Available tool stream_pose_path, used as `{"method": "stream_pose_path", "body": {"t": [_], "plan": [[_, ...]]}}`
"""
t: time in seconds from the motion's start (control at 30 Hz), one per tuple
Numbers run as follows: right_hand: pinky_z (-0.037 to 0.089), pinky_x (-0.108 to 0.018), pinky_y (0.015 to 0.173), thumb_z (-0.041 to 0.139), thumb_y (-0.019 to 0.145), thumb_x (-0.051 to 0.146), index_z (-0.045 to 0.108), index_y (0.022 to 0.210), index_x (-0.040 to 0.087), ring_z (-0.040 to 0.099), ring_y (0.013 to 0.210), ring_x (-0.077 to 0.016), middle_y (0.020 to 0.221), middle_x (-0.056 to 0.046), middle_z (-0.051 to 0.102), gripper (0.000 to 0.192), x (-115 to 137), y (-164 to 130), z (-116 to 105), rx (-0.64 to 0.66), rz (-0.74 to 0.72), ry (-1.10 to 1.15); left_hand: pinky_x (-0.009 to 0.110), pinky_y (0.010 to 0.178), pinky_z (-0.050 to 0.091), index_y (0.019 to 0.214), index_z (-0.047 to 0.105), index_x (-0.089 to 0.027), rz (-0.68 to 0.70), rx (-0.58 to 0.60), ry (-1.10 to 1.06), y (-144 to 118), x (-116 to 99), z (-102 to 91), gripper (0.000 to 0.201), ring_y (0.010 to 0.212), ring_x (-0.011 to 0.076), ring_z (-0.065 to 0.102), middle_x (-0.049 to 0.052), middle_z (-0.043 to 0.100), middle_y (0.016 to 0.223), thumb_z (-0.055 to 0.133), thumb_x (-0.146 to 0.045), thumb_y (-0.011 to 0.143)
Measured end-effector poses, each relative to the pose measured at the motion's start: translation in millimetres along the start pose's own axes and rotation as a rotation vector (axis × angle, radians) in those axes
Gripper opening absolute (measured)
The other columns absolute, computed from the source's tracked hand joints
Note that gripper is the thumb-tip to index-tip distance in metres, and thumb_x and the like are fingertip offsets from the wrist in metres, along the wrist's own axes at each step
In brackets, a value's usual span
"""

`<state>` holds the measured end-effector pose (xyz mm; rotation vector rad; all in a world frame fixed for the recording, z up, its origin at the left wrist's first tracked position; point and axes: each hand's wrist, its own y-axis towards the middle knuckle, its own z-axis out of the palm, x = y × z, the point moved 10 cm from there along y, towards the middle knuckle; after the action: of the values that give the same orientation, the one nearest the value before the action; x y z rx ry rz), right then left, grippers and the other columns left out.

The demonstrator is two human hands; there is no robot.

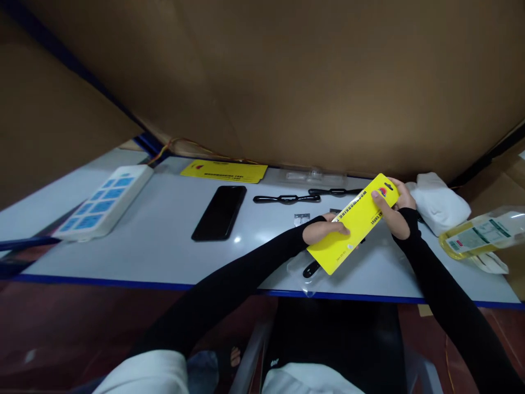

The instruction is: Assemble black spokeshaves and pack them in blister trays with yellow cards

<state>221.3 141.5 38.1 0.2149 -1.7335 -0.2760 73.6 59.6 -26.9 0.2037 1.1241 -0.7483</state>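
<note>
A yellow printed packaging card (356,221) is held at a slant between my two hands. My left hand (324,230) grips its lower left part, thumb lying on top. At the upper right end, near the hang hole, my right hand (396,208) pinches it with the thumb on the front. Under the card's lower end lies a clear plastic blister (296,268) with a black handle (311,268) partly showing; the card hides the rest. Beyond my hands are two black handled tools, one (287,199) in full view and another (334,191) partly covered by the card.
A black phone (220,213) lies left of my hands. Behind it are stacked yellow cards (223,171) and clear plastic blisters (314,177). A small silvery packet (302,219) is nearby. A power strip (106,203) sits left; a white cloth bundle (441,202) and a bottle of yellow liquid (479,235) lie right.
</note>
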Motion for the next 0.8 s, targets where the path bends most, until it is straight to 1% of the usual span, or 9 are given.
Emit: {"method": "stream_pose_path", "body": {"t": [0.13,0.27,0.37,0.43,0.5,0.6,0.67,0.73,0.8], "plan": [[0.065,-0.036,0.07,0.087,0.063,0.066,0.064,0.111,0.022,0.076,0.084,-0.026,0.101,-0.009,0.077,0.069,-13.7,-4.6,8.0,0.053,0.117,-0.002,0.038,0.078,0.059,0.096,0.075,-0.01,-0.018,-0.022,0.014,-0.3,0.7,-4.0,0.037,0.08,0.0284,0.076,0.017,0.08,0.092,0.082,-0.03,0.066],[0.065,-0.034,0.067,0.087,0.065,0.064,0.065,0.11,0.023,0.077,0.084,-0.0257,0.1,-0.008,0.079,0.065,-17.9,1.4,6.3,0.071,0.164,0.052,0.043,0.081,0.06,0.099,0.075,-0.01,-0.004,0.033,0.011,0.8,-1.8,-1.2,0.041,0.087,0.0322,0.076,0.018,0.08,0.094,0.085,-0.029,0.064],[0.062,-0.032,0.058,0.087,0.062,0.069,0.069,0.091,0.022,0.076,0.073,-0.0246,0.084,-0.007,0.078,0.058,-18.8,11.2,-5.0,0.038,0.232,0.069,0.046,0.083,0.06,0.101,0.076,-0.011,-0.031,0.097,0.023,-0.1,0.0,3.8,0.04,0.094,0.0347,0.076,0.018,0.079,0.095,0.083,-0.028,0.066],[0.058,-0.029,0.051,0.083,0.063,0.074,0.071,0.078,0.021,0.075,0.068,-0.0239,0.076,-0.008,0.077,0.057,-19.1,15.7,-8.9,0.063,0.292,0.048,0.046,0.083,0.06,0.099,0.076,-0.011,-0.054,0.13,0.03,-1.3,2.2,7.3,0.036,0.095,0.0352,0.075,0.018,0.079,0.094,0.082,-0.028,0.067],[0.054,-0.026,0.046,0.08,0.066,0.077,0.074,0.08,0.02,0.076,0.068,-0.0236,0.077,-0.01,0.077,0.06,-16.3,15.9,-3.8,0.169,0.317,0.006,0.045,0.082,0.061,0.096,0.077,-0.013,-0.069,0.143,0.045,-2.6,4.1,8.9,0.035,0.092,0.0342,0.075,0.016,0.079,0.093,0.084,-0.028,0.066],[0.055,-0.025,0.046,0.083,0.066,0.074,0.078,0.093,0.021,0.076,0.07,-0.0226,0.084,-0.009,0.079,0.06,-13.4,5.7,10.4,0.366,0.344,-0.059,0.042,0.076,0.061,0.096,0.078,-0.014,-0.074,0.109,0.127,-4.4,5.1,4.0,0.039,0.081,0.0303,0.075,0.015,0.079,0.093,0.09,-0.033,0.065],[0.055,-0.025,0.043,0.087,0.065,0.069,0.077,0.098,0.022,0.074,0.065,-0.0213,0.085,-0.009,0.079,0.058,-11.7,-2.1,15.4,0.429,0.352,-0.081,0.041,0.072,0.06,0.1,0.078,-0.014,-0.069,0.107,0.178,-5.6,4.7,1.6,0.042,0.078,0.0289,0.074,0.016,0.078,0.094,0.09,-0.039,0.068],[0.049,-0.023,0.035,0.089,0.064,0.065,0.075,0.101,0.022,0.071,0.057,-0.0198,0.084,-0.008,0.079,0.059,-7.7,-8.2,18.7,0.458,0.334,-0.076,0.04,0.07,0.06,0.103,0.078,-0.015,-0.061,0.136,0.203,-6.4,4.6,2.6,0.044,0.078,0.0287,0.075,0.016,0.078,0.097,0.089,-0.044,0.072],[0.043,-0.021,0.028,0.094,0.059,0.058,0.073,0.103,0.022,0.069,0.054,-0.0199,0.085,-0.007,0.079,0.061,-3.9,-13.9,22.4,0.478,0.314,-0.062,0.04,0.07,0.06,0.102,0.079,-0.015,-0.066,0.14,0.22,-6.2,5.6,2.8,0.044,0.078,0.029,0.075,0.016,0.079,0.097,0.09,-0.044,0.07]]}}
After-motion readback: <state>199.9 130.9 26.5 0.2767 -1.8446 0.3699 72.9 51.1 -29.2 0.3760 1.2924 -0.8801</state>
